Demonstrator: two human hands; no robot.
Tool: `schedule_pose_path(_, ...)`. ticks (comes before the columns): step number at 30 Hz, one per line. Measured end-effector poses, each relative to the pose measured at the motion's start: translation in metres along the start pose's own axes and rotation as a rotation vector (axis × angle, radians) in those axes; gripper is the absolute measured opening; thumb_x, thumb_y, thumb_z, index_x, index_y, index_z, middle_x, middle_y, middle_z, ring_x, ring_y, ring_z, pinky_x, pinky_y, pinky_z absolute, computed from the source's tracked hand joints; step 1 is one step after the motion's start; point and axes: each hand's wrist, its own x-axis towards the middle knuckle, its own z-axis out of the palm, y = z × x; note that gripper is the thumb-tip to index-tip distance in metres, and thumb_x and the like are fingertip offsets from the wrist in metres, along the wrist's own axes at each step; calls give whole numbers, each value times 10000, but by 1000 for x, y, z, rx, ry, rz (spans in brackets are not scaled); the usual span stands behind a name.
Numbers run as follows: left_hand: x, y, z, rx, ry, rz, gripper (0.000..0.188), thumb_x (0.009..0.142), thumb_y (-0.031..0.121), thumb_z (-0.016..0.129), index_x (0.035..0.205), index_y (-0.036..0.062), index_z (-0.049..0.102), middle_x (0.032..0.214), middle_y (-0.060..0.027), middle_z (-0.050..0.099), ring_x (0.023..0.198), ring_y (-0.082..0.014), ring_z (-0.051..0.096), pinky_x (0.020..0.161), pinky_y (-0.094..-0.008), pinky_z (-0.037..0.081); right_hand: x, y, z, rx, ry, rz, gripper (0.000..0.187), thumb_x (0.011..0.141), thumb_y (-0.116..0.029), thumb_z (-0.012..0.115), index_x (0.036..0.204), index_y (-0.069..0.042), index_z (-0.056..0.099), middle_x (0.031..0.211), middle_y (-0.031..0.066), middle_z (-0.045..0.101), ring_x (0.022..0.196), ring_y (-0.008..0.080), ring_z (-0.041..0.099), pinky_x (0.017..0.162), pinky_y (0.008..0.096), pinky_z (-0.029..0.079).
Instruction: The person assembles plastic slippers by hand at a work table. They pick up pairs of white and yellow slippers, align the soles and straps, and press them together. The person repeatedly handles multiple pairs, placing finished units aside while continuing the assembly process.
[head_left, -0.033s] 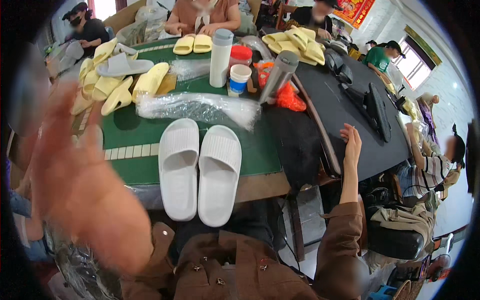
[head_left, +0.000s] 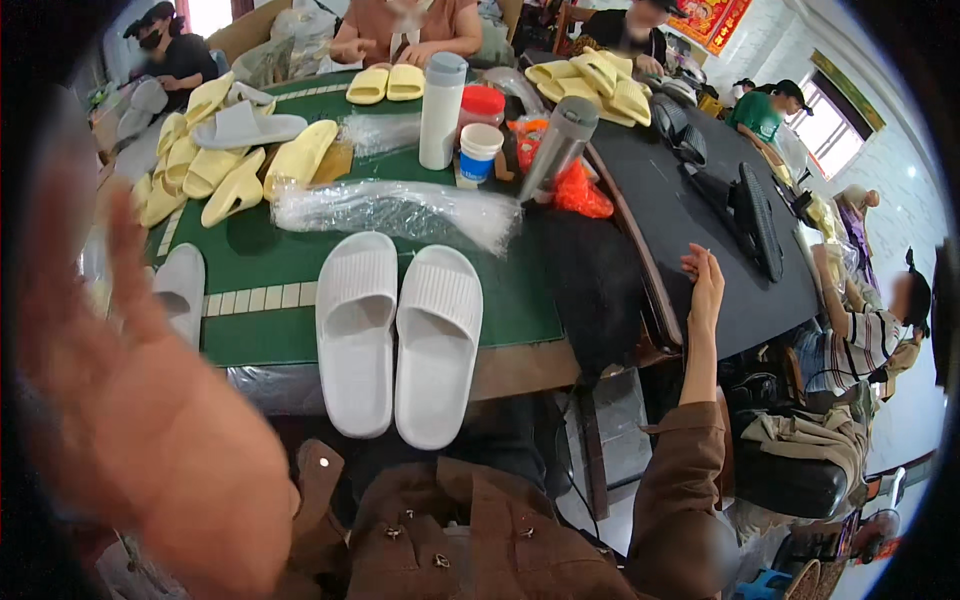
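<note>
A pair of light grey slide slippers [head_left: 398, 345] rests side by side at the near edge of the green table, toes pointing away, heels overhanging toward my lap. My left hand [head_left: 150, 430] looms large and blurred at the left, raised close to the camera, fingers apart and nothing seen in it. Behind it, a single grey slipper [head_left: 182, 292] shows partly. My right hand [head_left: 706, 288] hangs loosely by the near edge of the black table, fingers extended and slightly bent, with nothing I can make out in them. Neither hand touches the pair.
Clear plastic bags [head_left: 395, 212] lie beyond the pair. Yellow slippers [head_left: 235, 185] are heaped at the left. A white bottle [head_left: 441, 110], a paper cup [head_left: 480, 155] and a steel tumbler [head_left: 560, 148] stand mid-table. Black slippers [head_left: 755, 225] lie on the black table [head_left: 740, 315]. Several people sit around.
My left hand has shifted left and a little down, baring more of the grey slipper behind it. The pair and my right hand look nearly unchanged.
</note>
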Motion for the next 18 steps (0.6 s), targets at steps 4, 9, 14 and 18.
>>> schedule_pose_path(4, -6, 21, -7, -131, 12, 105, 369, 859, 103, 579, 1190, -58, 561, 1266, -214, 538, 1196, -313, 518, 1051, -428, 377, 1, -7, 2, 34, 3, 19, 354, 1033, -283, 432, 1113, -20, 655, 903, 41, 658, 825, 119, 554, 770, 286, 416)
schedule_pose_path(9, -9, 33, -10, -197, 8, 156, 364, 862, 106, 576, 1188, -56, 563, 1268, -213, 538, 1197, -312, 518, 1052, -428, 377, 3, -3, -2, 30, 3, 23, 352, 1033, -269, 433, 1113, -4, 651, 900, 42, 654, 826, 108, 551, 760, 266, 417)
schedule_pose_path(14, -10, 38, -9, -221, 1, 175, 360, 864, 108, 572, 1186, -54, 564, 1269, -213, 538, 1199, -312, 517, 1052, -429, 376, 5, 0, -2, 25, -2, 15, 351, 1033, -269, 435, 1112, -5, 651, 903, 50, 653, 829, 112, 555, 757, 269, 425)
schedule_pose_path(18, -10, 40, -12, -231, -2, 177, 357, 866, 110, 570, 1184, -53, 565, 1270, -212, 538, 1200, -312, 516, 1052, -429, 376, 7, 0, -2, 51, -14, 0, 355, 1030, -277, 439, 1105, -6, 656, 907, 46, 656, 827, 110, 556, 761, 267, 432)
